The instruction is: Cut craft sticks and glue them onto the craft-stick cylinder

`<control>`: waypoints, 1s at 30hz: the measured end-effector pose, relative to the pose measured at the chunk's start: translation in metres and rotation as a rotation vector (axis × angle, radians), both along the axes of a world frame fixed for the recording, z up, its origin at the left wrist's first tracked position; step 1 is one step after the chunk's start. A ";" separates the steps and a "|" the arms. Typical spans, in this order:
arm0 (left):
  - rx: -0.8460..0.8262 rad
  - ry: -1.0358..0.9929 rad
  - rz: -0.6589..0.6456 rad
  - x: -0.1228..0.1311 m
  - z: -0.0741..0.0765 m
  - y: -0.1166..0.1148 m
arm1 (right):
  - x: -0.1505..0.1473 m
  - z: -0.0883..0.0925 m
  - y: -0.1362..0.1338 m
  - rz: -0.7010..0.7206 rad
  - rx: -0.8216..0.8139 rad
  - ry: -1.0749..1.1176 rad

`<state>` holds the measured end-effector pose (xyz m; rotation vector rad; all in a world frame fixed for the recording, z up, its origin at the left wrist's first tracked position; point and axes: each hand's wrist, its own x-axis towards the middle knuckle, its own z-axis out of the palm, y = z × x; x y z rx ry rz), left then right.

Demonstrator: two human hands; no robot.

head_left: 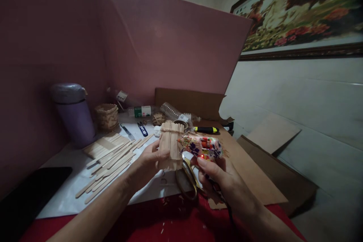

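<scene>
My left hand is closed round a small panel of wooden craft sticks, held upright above the table. My right hand grips a flower-patterned glue gun with a red light lit on its body. The gun's nozzle touches the right edge of the stick panel near its top. Loose craft sticks lie spread on white paper just left of my left hand.
Gold-handled scissors lie under my hands. A purple flask, a woven basket, plastic bottles, blue clippers, a twine ball and a yellow knife stand behind. Brown cardboard lies right, a dark phone left.
</scene>
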<state>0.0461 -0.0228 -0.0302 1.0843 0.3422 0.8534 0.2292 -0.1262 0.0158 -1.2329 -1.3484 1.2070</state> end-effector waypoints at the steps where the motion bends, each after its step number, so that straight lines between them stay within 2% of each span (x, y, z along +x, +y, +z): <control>1: -0.001 -0.002 0.003 0.000 -0.001 0.000 | 0.000 0.000 0.000 0.001 -0.007 0.003; 16: -0.006 -0.029 -0.021 0.000 0.006 -0.004 | -0.001 -0.002 -0.001 0.018 -0.032 -0.011; 22: 0.004 -0.014 -0.009 -0.001 0.005 -0.003 | -0.001 -0.001 -0.003 -0.018 -0.024 -0.005; 30: 0.008 -0.032 -0.019 -0.001 0.005 -0.003 | -0.001 -0.002 -0.001 0.021 -0.008 -0.033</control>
